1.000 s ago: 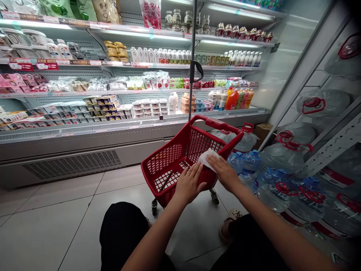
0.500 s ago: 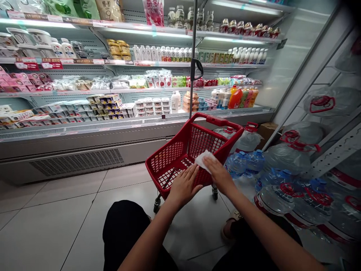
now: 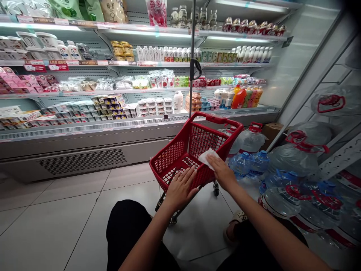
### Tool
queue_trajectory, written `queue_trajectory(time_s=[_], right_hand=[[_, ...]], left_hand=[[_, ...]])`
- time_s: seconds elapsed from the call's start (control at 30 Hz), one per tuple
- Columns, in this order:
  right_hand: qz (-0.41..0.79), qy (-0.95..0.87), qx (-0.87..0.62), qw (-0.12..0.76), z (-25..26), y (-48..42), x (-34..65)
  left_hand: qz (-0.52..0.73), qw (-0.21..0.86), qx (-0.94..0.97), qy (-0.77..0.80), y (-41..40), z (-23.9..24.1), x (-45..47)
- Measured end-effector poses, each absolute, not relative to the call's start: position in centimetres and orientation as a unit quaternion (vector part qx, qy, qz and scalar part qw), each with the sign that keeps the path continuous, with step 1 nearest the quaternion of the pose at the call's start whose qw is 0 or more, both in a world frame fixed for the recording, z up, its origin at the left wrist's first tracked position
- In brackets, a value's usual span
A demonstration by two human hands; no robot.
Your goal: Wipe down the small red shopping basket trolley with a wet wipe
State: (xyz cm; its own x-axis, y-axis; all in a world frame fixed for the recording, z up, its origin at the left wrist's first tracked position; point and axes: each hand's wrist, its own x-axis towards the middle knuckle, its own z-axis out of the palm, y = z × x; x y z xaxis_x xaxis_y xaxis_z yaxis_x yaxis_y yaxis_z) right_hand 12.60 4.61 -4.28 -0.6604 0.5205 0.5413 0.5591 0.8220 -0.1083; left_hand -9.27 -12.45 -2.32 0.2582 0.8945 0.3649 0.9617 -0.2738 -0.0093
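A small red wheeled shopping basket (image 3: 172,156) stands on the tiled floor in front of me. My left hand (image 3: 180,188) lies flat on its near rim, fingers stretched out. My right hand (image 3: 221,171) presses a white cloth (image 3: 208,158) against the basket's right wall, fingers laid over the cloth. A metal pole with a black handle (image 3: 195,69) rises from the far side of the basket. The basket's near end looks tilted up off the floor.
A long refrigerated shelf unit (image 3: 113,94) with dairy packs and bottles runs across the back. Large water jugs with red caps (image 3: 293,158) and smaller blue-capped bottles (image 3: 248,163) crowd the floor at the right. My knees in black (image 3: 132,229) are at the bottom.
The basket has shifted right and away, and its near end has tipped up. My right hand slid the cloth along the right wall. My left hand stayed on the rim.
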Motion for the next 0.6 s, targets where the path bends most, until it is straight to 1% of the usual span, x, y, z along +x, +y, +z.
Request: queue_trajectory(time_s=[0.17,0.23,0.33,0.47,0.6], right_hand=[[-0.027,-0.94,-0.205,0.272,-5.5,0.4,10.5],[-0.032,-0.943,-0.207,0.257,-5.0,1.3,11.3],[-0.043,-0.934,-0.254,0.248,-3.8,4.5,12.9],[-0.036,-0.914,-0.304,0.267,-3.3,6.5,12.9],[-0.023,-0.915,-0.263,0.305,-4.6,2.8,10.4]], left_hand=[[-0.156,0.155,-0.78,-0.586,-12.3,-2.4,-8.3],[-0.157,0.147,-0.784,-0.582,-12.4,-2.2,-8.8],[-0.147,0.134,-0.786,-0.586,-12.9,-2.1,-10.1],[-0.146,0.125,-0.768,-0.611,-13.1,-2.4,-11.0],[-0.156,0.116,-0.77,-0.607,-12.6,-2.9,-10.1]])
